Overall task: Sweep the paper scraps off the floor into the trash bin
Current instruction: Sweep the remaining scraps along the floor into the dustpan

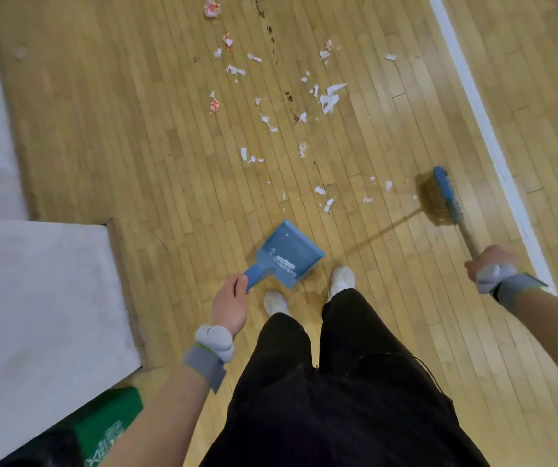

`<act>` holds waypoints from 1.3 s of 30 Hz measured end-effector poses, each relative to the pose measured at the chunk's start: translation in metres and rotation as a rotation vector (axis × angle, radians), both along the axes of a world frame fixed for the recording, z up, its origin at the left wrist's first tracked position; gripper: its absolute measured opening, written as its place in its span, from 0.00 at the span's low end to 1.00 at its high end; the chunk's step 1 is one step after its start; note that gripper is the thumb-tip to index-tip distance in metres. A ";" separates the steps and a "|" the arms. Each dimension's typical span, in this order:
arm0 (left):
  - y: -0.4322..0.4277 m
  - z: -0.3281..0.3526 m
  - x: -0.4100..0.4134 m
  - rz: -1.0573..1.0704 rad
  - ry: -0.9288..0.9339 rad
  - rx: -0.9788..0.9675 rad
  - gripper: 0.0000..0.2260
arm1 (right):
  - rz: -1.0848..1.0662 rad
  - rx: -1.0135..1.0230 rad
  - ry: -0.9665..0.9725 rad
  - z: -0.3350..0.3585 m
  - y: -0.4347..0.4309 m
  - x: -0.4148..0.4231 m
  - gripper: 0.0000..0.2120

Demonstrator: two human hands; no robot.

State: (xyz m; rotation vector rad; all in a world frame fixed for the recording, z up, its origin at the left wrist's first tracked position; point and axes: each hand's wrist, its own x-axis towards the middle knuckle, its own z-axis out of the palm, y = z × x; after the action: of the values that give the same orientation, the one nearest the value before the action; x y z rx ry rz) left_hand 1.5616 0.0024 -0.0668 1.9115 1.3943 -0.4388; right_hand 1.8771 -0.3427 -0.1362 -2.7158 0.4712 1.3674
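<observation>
Several white and red-printed paper scraps [330,97] lie scattered over the wooden floor [119,129] ahead of me. My left hand [232,303] grips the handle of a blue dustpan [287,252], held low in front of my feet with its mouth pointing toward the scraps. My right hand [488,262] grips the handle of a broom, whose blue head with tan bristles [441,197] rests on the floor at the right, just beside the nearest scraps [388,185]. No trash bin can be clearly made out.
A white mat [35,298] with a brown edge covers the floor at the left. A green object [109,423] sits at the bottom left. A white painted line [483,129] runs along the floor at the right. My white shoes [341,276] stand behind the dustpan.
</observation>
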 end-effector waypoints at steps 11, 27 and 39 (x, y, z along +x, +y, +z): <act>-0.005 0.002 0.036 0.017 0.041 -0.003 0.16 | 0.068 0.003 -0.047 -0.010 0.079 -0.048 0.08; 0.009 0.008 0.034 0.032 -0.012 0.058 0.16 | 0.266 0.149 0.032 -0.001 0.086 -0.099 0.09; 0.038 -0.007 0.013 0.045 -0.018 0.023 0.17 | 0.370 0.060 -0.074 -0.031 0.126 -0.067 0.07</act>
State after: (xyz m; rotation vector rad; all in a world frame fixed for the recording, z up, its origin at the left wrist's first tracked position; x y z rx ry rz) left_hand 1.5748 0.0406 -0.0735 1.8938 1.4334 -0.3840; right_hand 1.8098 -0.2163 -0.1673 -2.8904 -0.0832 1.3169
